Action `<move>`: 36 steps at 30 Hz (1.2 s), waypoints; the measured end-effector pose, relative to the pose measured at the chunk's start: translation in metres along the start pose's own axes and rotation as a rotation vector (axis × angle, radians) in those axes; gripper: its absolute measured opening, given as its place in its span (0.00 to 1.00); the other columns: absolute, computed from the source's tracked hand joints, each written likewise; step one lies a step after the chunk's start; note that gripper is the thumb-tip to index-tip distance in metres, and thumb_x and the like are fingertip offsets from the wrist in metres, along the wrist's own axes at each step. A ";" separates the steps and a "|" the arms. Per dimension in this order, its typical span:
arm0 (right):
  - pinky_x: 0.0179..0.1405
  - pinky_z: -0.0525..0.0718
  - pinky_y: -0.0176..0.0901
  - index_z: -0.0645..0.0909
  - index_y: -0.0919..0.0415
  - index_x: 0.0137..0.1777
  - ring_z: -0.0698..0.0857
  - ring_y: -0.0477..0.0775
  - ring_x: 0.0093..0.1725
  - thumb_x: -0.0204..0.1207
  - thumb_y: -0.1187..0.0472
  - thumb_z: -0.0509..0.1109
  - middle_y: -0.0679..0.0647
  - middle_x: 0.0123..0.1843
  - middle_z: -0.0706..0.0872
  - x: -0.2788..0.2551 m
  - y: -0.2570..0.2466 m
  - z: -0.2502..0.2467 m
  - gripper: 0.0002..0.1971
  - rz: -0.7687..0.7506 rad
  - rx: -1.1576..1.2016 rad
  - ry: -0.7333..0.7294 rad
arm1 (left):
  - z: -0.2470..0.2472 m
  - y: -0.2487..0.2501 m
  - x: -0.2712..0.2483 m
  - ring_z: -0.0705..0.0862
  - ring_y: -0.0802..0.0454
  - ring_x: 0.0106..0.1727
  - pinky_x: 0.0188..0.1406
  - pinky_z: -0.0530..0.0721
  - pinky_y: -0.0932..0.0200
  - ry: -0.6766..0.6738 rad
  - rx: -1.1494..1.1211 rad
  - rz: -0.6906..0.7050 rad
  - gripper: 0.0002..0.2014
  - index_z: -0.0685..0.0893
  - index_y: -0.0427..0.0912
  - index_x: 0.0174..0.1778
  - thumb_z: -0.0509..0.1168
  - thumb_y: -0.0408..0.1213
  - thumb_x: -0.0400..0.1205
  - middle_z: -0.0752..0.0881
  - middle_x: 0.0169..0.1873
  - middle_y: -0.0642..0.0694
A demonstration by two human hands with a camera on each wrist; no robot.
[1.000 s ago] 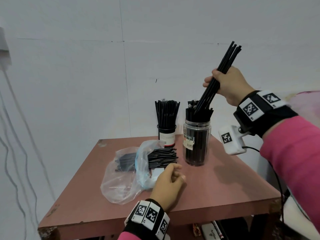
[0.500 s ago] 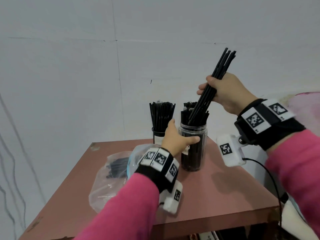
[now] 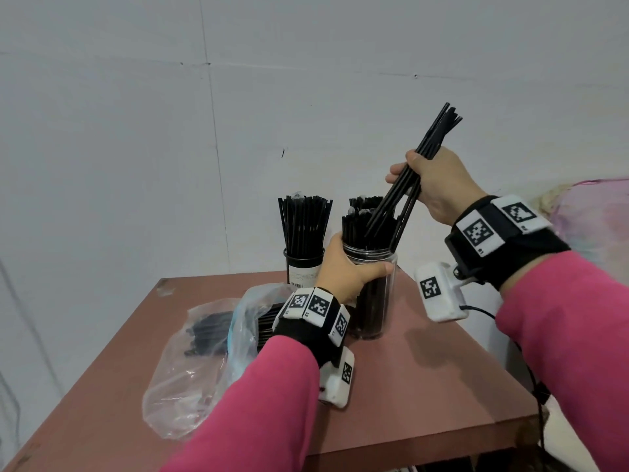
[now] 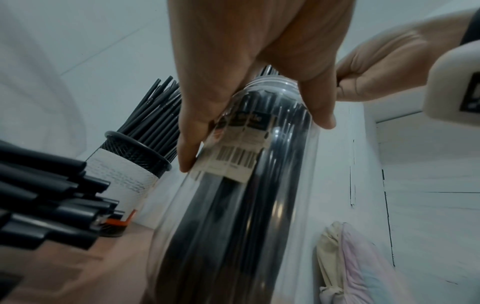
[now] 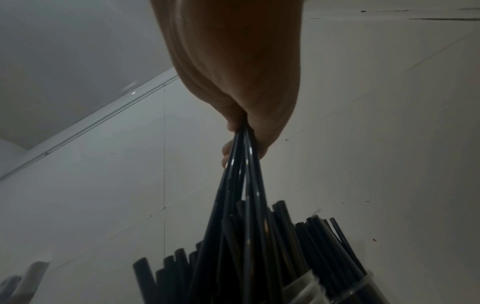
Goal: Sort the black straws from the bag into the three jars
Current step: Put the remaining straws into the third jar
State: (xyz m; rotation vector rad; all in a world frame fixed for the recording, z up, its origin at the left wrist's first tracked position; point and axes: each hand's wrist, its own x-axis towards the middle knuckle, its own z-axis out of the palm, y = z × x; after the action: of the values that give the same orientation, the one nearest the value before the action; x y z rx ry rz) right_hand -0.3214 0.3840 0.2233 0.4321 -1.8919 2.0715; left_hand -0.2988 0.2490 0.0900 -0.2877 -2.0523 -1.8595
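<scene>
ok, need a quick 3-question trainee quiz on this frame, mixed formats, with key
1. True or false: the left hand rests flat on the table, touching nothing else.
2. Multiple choice: the bundle of black straws in the right hand is
A. lying flat inside the plastic bag
B. tilted, lower ends at the mouth of the clear jar
C. standing in the black mesh cup
3. Fill in: loose straws not yet sorted lie in the ____ on the table's left side.

Key: 1 false, the left hand's grip is around the clear jar near its rim. 2 B. 3 plastic bag.
</scene>
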 end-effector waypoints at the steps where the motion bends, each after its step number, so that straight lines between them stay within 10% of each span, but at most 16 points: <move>1: 0.47 0.88 0.45 0.69 0.64 0.57 0.88 0.53 0.39 0.88 0.64 0.54 0.57 0.43 0.84 0.001 0.000 0.001 0.05 -0.010 -0.008 0.005 | 0.000 -0.002 0.002 0.85 0.58 0.54 0.50 0.80 0.70 0.005 0.002 0.006 0.33 0.72 0.49 0.61 0.82 0.30 0.66 0.85 0.54 0.51; 26: 0.48 0.82 0.46 0.69 0.58 0.49 0.81 0.53 0.36 0.88 0.66 0.54 0.54 0.36 0.79 -0.008 0.000 0.010 0.07 -0.181 0.142 -0.168 | 0.004 -0.016 0.010 0.85 0.54 0.58 0.63 0.83 0.50 0.010 0.007 0.049 0.41 0.73 0.49 0.65 0.82 0.44 0.56 0.84 0.59 0.48; 36: 0.54 0.82 0.39 0.85 0.66 0.52 0.86 0.50 0.51 0.78 0.64 0.71 0.56 0.51 0.89 -0.037 0.037 0.000 0.07 -0.088 -0.485 -0.311 | 0.004 -0.019 0.011 0.85 0.53 0.59 0.62 0.84 0.46 -0.003 -0.008 0.053 0.46 0.73 0.50 0.66 0.80 0.53 0.51 0.84 0.59 0.47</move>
State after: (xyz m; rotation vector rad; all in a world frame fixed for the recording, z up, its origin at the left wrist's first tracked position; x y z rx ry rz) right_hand -0.3031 0.3798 0.1742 0.7254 -2.4093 1.4806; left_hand -0.3162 0.2504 0.0764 -0.3436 -2.0200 -1.8378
